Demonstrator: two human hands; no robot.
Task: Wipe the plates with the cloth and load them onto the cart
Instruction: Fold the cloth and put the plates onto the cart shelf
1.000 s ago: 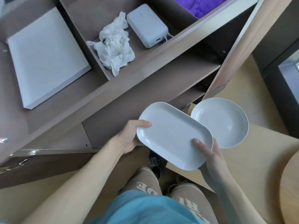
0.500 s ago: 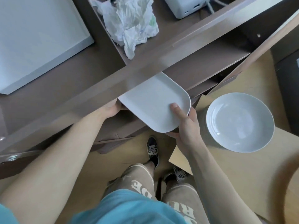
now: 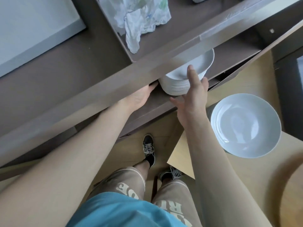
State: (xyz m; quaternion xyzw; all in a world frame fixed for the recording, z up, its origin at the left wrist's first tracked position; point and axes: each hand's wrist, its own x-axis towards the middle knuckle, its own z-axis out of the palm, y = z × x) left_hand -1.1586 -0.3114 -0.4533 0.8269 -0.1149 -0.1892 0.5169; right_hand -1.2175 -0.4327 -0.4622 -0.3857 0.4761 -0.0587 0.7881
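Note:
A stack of white plates [image 3: 176, 87] stands on the lower shelf [image 3: 155, 104] of the brown cart, partly hidden under the upper shelf's front rail [image 3: 114, 82]. The white oblong plate [image 3: 202, 63] lies on top of the stack. My right hand [image 3: 192, 95] is spread at the stack's near side, one fingertip resting on the top plate. My left hand [image 3: 141, 98] lies flat at the stack's left, its fingertips under the rail. A round white plate [image 3: 246, 126] sits on the tan table at right. The crumpled white cloth [image 3: 142, 18] lies on the cart's top shelf.
A flat white box [image 3: 32, 30] lies on the cart's top at left. The tan table's corner [image 3: 178, 158] juts toward my legs. My feet stand on the wooden floor [image 3: 131, 148] between cart and table.
The oblong plate went from in front of me into the lower shelf and onto the stack. Both hands have let it go and spread. The camera leaned closer to the cart.

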